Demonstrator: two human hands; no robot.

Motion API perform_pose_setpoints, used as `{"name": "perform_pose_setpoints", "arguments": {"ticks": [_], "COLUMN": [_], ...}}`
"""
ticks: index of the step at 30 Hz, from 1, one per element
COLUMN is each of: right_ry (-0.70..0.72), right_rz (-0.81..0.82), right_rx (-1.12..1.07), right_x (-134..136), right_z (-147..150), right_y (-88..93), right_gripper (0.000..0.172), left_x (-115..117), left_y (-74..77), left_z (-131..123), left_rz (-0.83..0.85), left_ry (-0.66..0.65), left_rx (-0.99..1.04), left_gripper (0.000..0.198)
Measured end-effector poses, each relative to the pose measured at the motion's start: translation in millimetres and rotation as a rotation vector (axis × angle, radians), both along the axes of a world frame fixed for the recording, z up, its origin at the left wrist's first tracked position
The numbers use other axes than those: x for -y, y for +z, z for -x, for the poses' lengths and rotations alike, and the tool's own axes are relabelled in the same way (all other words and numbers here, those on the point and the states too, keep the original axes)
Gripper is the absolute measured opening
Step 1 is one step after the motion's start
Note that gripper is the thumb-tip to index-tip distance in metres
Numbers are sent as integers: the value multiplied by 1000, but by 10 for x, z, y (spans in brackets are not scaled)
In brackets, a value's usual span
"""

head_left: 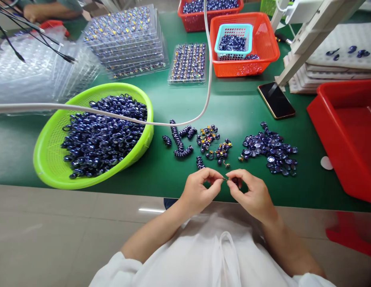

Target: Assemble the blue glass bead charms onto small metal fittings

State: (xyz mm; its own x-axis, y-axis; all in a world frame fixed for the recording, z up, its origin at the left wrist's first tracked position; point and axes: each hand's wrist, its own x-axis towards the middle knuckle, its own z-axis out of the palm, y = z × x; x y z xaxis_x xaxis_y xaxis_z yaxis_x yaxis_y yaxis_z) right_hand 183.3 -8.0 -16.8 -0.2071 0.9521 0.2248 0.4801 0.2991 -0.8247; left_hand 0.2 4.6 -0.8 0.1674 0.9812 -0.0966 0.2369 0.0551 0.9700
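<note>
Near the table's front edge, my left hand (201,190) and my right hand (253,194) meet fingertip to fingertip. My left thumb and forefinger pinch a thin piece too small to name. The right fingers are closed round a small dark shiny part (236,182), partly hidden by them. Just beyond lie short rows of stacked dark-blue metallic rings (182,152). Beside these is a loose cluster of dark parts with gold-coloured bits (208,137). Farther right is a heap of flat, glossy dark-blue pieces (273,151).
A lime-green basket (38,159) heaped with dark-blue rings stands left. Behind are stacked filled clear trays (137,59), a single tray (188,81) and an orange basket (273,44). A phone (277,99) and red bin (329,131) are right. A white cable (173,124) crosses above the table.
</note>
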Motion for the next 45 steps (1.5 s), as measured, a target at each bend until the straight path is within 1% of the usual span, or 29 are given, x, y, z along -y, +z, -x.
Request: {"name": "perform_pose_setpoints", "arguments": {"ticks": [3,5,7,9,13,16,17,19,21,23,26,28,32,37,40,42,44,45], "right_ry": [9,-4,-2,13,32,79,101,138,150,143,133,131,111,87,102,111,102,89], "right_rz": [-191,-246,-225,-172,-117,-100,-92,-75,-61,-50,-49,-53,-48,-20,-20,-17,-9,-7], "right_rx": [92,109,91,51,-8,-21,-19,-8,-3,-6,-20,-29,-42,-44,-46,-50,-60,-69], "right_x": [-37,-46,-39,-26,-12,-7,-5,0,-1,-8,-23,-28,-19,-6,-10,-14,-11,-6], "right_z": [0,3,7,15,47,55,47,18,-17,-36,-15,15,33,7,15,20,20,20], "right_y": [-18,-30,-31,-22,-5,-18,-26,-40,-44,-33,-4,5,-20,-36,-24,-20,-22,-21], "right_gripper": [25,31,34,34,19,14,14,14,14,14,14,14,13,12,12,13,13,13], "left_x": [-18,-33,-38,-28,37,102,118,131,107,51,-52,-103,-151,-223,-268,-274,-250,-230], "left_y": [-8,-7,-2,3,-9,-36,-46,-71,-108,-163,-264,-319,-344,-316,-312,-293,-254,-228], "left_z": [-15,-19,-22,-26,-23,31,66,159,262,343,376,354,346,455,497,498,473,449], "left_rz": [188,268,300,301,283,229,185,28,-182,-355,-480,-519,-532,-550,-579,-599,-579,-540], "left_ry": [25,40,53,61,57,-14,-42,-59,-6,71,106,86,30,-22,-8,35,87,112], "left_rx": [120,173,193,198,200,148,103,-33,-213,-396,-604,-666,-687,-741,-743,-689,-564,-481], "left_gripper": [6,9,11,12,12,11,11,9,10,17,27,25,7,7,8,7,6,6]}}
